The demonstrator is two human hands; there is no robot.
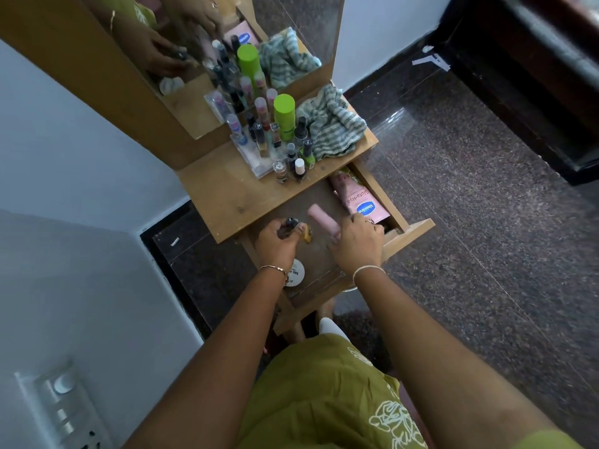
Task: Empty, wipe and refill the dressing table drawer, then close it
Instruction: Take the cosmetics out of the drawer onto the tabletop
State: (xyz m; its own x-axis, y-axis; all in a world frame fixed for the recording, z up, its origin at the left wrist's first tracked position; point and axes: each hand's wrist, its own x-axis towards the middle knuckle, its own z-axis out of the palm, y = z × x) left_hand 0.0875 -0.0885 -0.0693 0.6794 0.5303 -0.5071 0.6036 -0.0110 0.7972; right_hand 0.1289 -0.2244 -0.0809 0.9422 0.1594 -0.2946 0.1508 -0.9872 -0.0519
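**Wood drawer open, both hands on small cosmetics**

Drawer [418, 226] stands open under the dressing table top [223, 192]. Rigid board, probably light with so little inside; move it by the front panel.

Pink Vaseline pack [359, 199] lies along the drawer's right wall. Looks soft and light, so take it across the middle.

Pink tube [319, 217] sits mid-drawer. Smooth plastic, light, could slip; wrap the barrel.

White jar [297, 273] is at the near left, partly under the left wrist. Hard shell, so lift by the rim.

Nail polish bottle [306, 236] is likely glass, tiny and breakable. Hold the body, not just the cap.

Right hand [355, 243] has its fingers curled round the tube's near end, with the far end free. Left hand [275, 244] pinches the bottle between thumb and fingers, dark cap poking out. Cannot tell if either item touches the drawer floor.
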